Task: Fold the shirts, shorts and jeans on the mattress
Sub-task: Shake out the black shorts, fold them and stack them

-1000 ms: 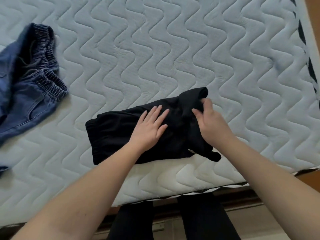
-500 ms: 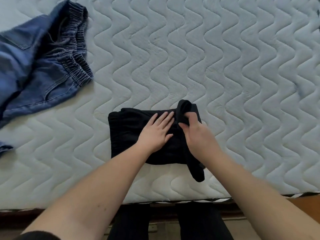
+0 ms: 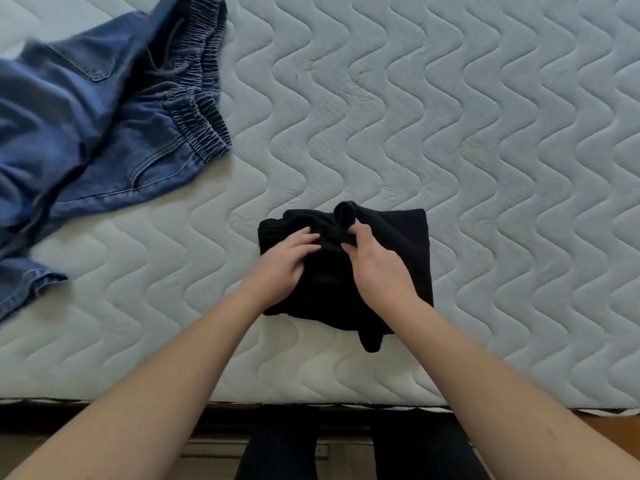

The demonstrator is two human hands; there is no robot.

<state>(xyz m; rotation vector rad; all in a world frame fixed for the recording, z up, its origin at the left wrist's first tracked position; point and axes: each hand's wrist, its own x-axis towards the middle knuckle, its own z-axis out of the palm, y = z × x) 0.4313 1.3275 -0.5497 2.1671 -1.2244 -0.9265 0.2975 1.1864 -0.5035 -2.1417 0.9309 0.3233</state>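
Two bare hands work on a folded black fabric garment (image 3: pixel 391 244) lying near the front edge of the white wave-quilted mattress (image 3: pixel 450 116). Left hand (image 3: pixel 280 266) rests on the garment's left half, fingers fairly straight, tips pressing the cloth. Right hand (image 3: pixel 375 268) sits just beside it, thumb and fingers pinching a raised roll of black fabric at the top middle. A small black flap hangs out below the right wrist. Crumpled blue denim jeans with elastic waistband (image 3: pixel 104 133) lie well apart, upper left.

both forearms extended, left hand (image 3: pixel 282 263) fingers curled, right hand (image 3: pixel 375 268) pinching, hands nearly touching
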